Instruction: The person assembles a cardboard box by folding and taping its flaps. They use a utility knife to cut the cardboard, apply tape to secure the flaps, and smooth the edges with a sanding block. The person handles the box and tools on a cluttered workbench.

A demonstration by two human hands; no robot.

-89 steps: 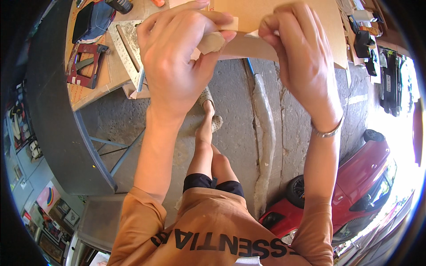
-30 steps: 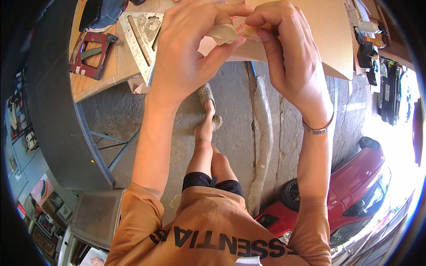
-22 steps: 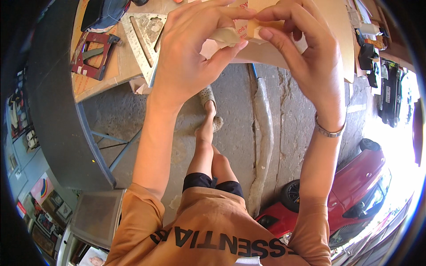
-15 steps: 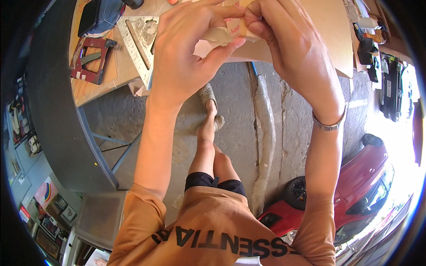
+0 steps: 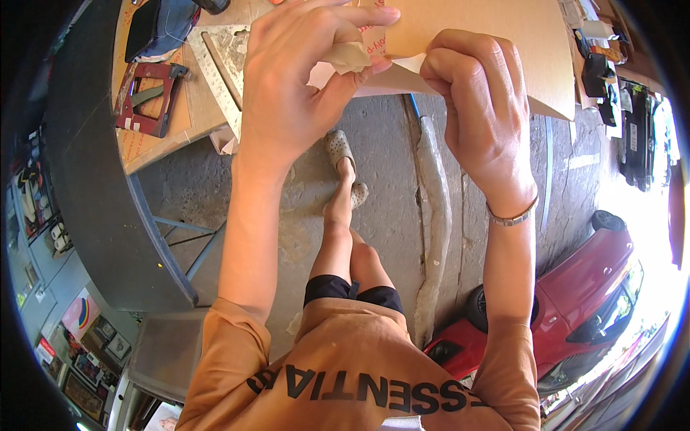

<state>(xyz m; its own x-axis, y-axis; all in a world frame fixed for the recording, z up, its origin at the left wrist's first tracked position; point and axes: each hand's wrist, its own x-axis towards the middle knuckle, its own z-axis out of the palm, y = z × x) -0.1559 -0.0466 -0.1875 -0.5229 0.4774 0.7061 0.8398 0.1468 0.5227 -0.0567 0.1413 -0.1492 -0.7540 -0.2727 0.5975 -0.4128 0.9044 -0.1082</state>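
A brown paper-covered sheet [image 5: 489, 43] juts over the table edge at the top. My left hand [image 5: 302, 79] pinches a peeled-back strip of brown paper film [image 5: 348, 54] at the sheet's near corner between thumb and fingers. My right hand [image 5: 474, 108] grips the sheet's near edge just to the right, fingers curled under it, a metal bracelet on the wrist. The pale underside of the peeled corner shows between the two hands.
A metal triangular square [image 5: 223, 65], a red tool [image 5: 147, 97] and a dark blue bag [image 5: 162, 29] lie on the wooden table [image 5: 172, 133] at upper left. Concrete floor, my legs and sandalled feet [image 5: 345, 158] are below. A red car [image 5: 575, 287] stands at lower right.
Both hands have kept working the sheet's near corner; the paper strip has lifted further into my left fingers, and my right hand has shifted to clamp the edge.
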